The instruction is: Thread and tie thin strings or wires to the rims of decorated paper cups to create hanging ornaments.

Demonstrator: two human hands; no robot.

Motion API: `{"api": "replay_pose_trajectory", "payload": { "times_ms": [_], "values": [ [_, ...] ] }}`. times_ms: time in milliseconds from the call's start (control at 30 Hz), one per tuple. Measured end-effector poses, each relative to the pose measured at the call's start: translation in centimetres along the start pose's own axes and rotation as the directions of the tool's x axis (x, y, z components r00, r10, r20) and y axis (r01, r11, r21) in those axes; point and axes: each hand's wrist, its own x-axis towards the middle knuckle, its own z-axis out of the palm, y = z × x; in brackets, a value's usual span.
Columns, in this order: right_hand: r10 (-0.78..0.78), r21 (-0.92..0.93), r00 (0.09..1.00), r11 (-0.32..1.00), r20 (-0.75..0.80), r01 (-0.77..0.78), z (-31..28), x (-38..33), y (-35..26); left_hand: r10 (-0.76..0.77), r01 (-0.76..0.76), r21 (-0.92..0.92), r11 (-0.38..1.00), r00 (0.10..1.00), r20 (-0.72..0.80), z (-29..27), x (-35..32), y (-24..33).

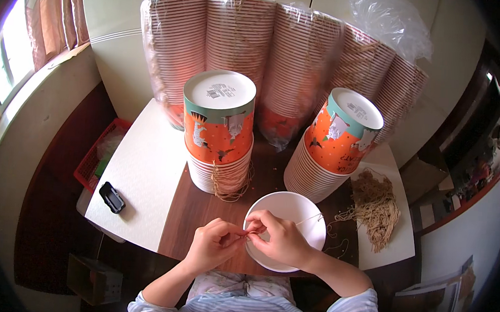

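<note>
A white paper bucket (286,202) lies in front of me with its open mouth facing up toward me. My left hand (213,244) and my right hand (280,240) meet at the left side of its rim, both closed in a pinch. Between the fingertips is a thin beige cord; its end is mostly hidden by the fingers. From my right hand the cord (310,219) crosses the bucket's mouth and leads right to a tangled bundle of cords (378,214).
Two upside-down stacks of orange printed buckets, a left one (217,133) and a right one (335,141), stand beyond my hands. Cord loops (229,183) hang on the left stack. Behind are plastic-wrapped bucket stacks (238,39). A black case (112,198) and a red basket (90,156) are left.
</note>
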Motion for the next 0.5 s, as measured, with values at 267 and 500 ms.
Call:
{"api": "replay_pose_trajectory", "payload": {
  "times_ms": [267, 500],
  "values": [
    [0.011, 0.005, 1.000, 1.000, -0.015, -0.011, -0.06, -0.02, -0.07, -0.024, 0.024, -0.021, 0.999, 1.000, 0.014, 0.04, -0.08, -0.15],
    [0.040, -0.012, 0.999, 0.999, 0.020, -0.040, -0.25, 0.05, -0.23, 0.011, -0.007, -0.091, 0.996, 0.999, 0.050, -0.09, -0.09, -0.64]
  ]
}}
